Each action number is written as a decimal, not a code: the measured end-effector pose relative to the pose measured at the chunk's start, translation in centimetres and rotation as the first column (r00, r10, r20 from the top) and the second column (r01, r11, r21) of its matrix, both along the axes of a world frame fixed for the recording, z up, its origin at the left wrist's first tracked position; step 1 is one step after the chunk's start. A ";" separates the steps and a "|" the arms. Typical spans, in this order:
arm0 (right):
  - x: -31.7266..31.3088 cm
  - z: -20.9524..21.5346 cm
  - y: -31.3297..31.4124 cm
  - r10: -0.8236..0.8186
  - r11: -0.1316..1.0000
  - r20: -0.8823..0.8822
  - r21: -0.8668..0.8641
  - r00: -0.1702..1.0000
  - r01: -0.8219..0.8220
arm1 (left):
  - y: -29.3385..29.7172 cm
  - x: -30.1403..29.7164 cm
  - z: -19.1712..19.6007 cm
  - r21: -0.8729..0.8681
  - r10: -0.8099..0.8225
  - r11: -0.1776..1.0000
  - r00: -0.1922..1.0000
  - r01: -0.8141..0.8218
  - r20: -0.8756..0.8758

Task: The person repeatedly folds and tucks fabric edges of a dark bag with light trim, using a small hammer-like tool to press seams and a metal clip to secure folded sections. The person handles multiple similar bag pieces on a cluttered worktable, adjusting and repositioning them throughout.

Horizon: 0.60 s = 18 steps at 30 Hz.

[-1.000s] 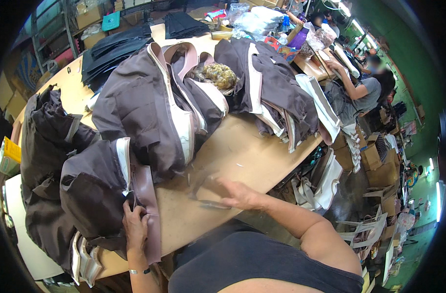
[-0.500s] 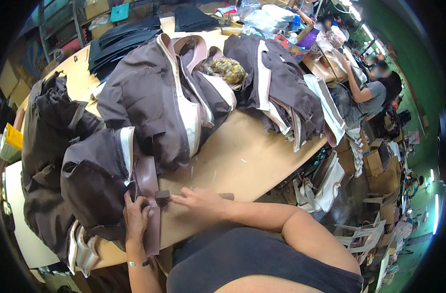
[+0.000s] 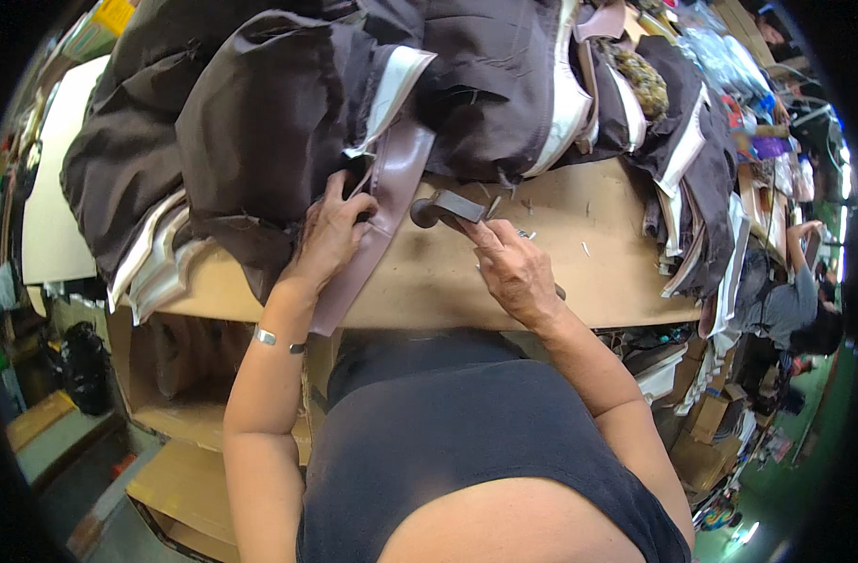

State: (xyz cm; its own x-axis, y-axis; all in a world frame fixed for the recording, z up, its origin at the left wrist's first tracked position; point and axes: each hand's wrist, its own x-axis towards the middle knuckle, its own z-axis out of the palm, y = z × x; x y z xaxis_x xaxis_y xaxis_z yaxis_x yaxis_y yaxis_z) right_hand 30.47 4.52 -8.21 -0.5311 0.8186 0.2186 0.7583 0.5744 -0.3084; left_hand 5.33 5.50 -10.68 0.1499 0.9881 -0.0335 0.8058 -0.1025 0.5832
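A glossy mauve leather-like panel point(image 3: 388, 185) lies along the table, joined to a bulky dark brown cloth piece point(image 3: 265, 122) with a white-backed edge. My left hand point(image 3: 331, 235) rests on the panel, thumb and forefinger bent together at its edge by the cloth. What lies right between those fingertips is partly hidden. Over the bare tabletop to the right, my right hand point(image 3: 520, 267) grips a hammer. The metal hammer head point(image 3: 455, 206) has a rounded end pointing left toward the panel and is apart from it. Most of its handle is covered by my hand.
More brown cloth pieces point(image 3: 490, 84) with white edges are heaped across the back of the wooden table point(image 3: 607, 235). A fuzzy yellowish bundle point(image 3: 643, 83) sits among them. Cardboard boxes point(image 3: 190, 488) stand below left. A person in grey point(image 3: 776, 300) sits at far right.
The view has shifted down and closer to my body. My right hand and the hammer have moved away from the panel; the hammer head is now tilted. My left hand stays at the panel.
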 end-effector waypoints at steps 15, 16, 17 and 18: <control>-2.4 1.0 0.5 0.033 0.999 -0.032 0.017 0.999 -0.032 | -0.2 0.3 0.5 -0.008 0.011 1.000 1.000 -0.011 -0.027; -2.4 0.9 0.1 0.035 0.996 -0.005 0.083 0.999 -0.035 | -0.1 0.5 0.5 -0.011 0.008 1.000 1.000 -0.008 -0.030; -2.2 0.2 0.0 0.068 0.996 0.028 0.059 0.997 -0.070 | 0.0 0.5 0.5 -0.015 0.005 1.000 0.999 -0.006 -0.033; -2.3 -0.5 0.1 0.101 0.994 0.056 0.036 0.993 -0.103 | 0.0 0.4 0.4 -0.011 0.003 1.000 1.000 -0.004 -0.030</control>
